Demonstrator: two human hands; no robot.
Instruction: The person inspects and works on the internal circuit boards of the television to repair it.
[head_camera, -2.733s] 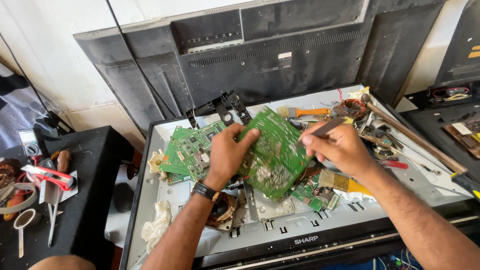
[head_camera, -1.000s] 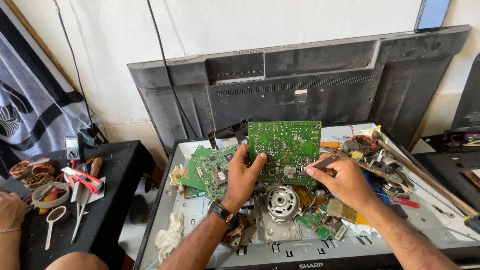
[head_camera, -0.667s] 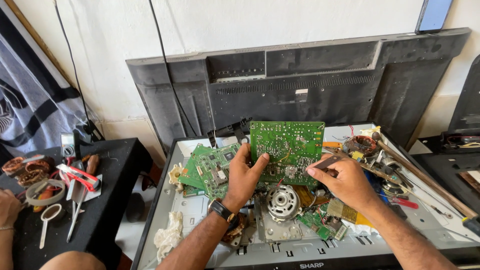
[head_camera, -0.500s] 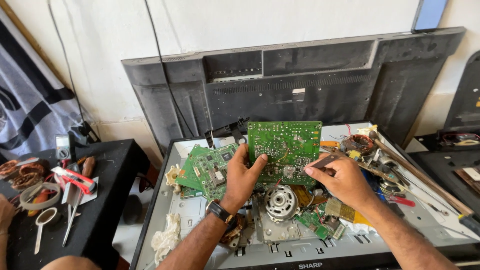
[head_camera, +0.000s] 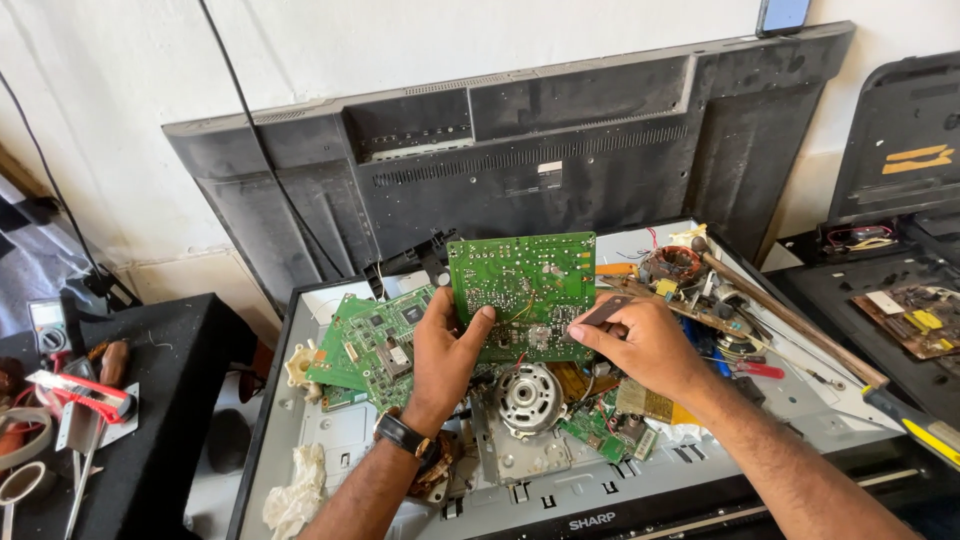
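While left hand (head_camera: 440, 352) props green circuit board (head_camera: 522, 290), right hand (head_camera: 640, 340) pinches its edge.

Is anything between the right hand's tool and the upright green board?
Nothing visible does. The left hand holds the green circuit board upright, and the right hand pinches a dark tool whose tip already meets the board's lower right face.

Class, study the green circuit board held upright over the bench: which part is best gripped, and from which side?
Grip the green circuit board by its bare lower left edge, from the left, as the left hand does. It stands upright with solder side facing us; the right hand holds a tool at the lower right.
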